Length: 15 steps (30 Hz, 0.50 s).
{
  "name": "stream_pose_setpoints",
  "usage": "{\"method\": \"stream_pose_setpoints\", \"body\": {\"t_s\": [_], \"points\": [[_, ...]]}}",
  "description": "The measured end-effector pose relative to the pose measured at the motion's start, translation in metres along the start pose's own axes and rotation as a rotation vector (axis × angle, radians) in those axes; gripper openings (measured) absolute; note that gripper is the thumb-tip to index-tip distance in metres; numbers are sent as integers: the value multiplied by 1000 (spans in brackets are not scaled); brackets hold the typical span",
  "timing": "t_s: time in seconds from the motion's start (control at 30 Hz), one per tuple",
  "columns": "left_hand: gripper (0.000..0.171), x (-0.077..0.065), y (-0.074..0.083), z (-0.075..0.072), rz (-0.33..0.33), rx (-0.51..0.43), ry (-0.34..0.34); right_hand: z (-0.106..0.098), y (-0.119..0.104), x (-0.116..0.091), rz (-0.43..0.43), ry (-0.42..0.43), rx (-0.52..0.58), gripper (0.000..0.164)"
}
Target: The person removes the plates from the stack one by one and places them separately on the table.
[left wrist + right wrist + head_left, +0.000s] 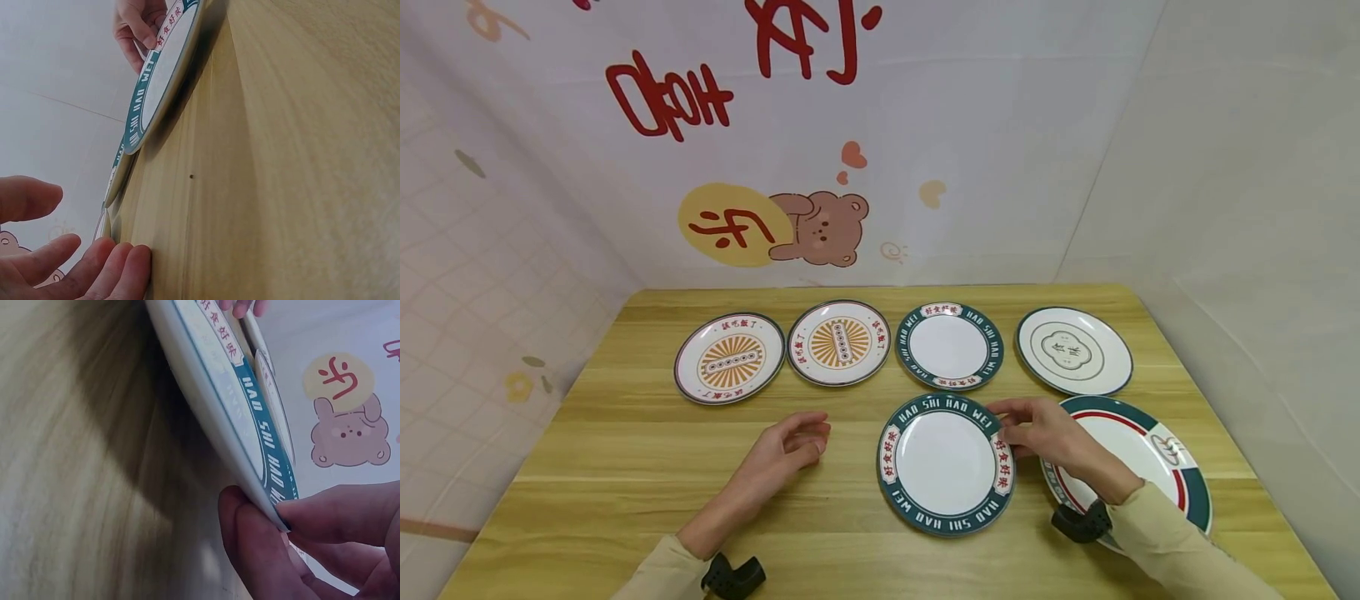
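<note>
My right hand (1041, 429) pinches the right rim of a white plate (946, 462) with a green lettered border, thumb on top and fingers under the edge in the right wrist view. That plate (212, 394) is raised off the wood there, its shadow falling below it. To its left, my left hand (790, 450) hovers over the table with loosely bent fingers and nothing in them. Under my right forearm lies a larger plate (1131, 450) with a green and red border, partly hidden by the arm. A matching green-bordered plate (950, 346) sits just behind the held one.
Along the back of the wooden table (647, 483) stand two sunburst plates, one at far left (756, 379) and another plate (808, 367) beside it. A white plate (1112, 358) with a grey emblem lies at back right. A printed cloth wall (1000, 167) rises behind.
</note>
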<state>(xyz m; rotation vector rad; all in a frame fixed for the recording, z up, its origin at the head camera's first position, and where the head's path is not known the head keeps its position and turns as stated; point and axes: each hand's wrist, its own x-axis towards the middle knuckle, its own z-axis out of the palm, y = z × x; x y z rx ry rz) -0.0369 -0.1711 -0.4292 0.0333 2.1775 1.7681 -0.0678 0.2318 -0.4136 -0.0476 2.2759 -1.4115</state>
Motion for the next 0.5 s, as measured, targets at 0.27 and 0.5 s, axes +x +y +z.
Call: {"method": "stream_pose_setpoints", "body": {"t_s": [0.27, 0.5], "points": [[50, -2, 1, -1, 22, -6, -19, 0, 2, 2, -14, 9, -56, 39], [48, 1, -1, -2, 11, -9, 21, -2, 0, -1, -33, 27, -155, 34]]}}
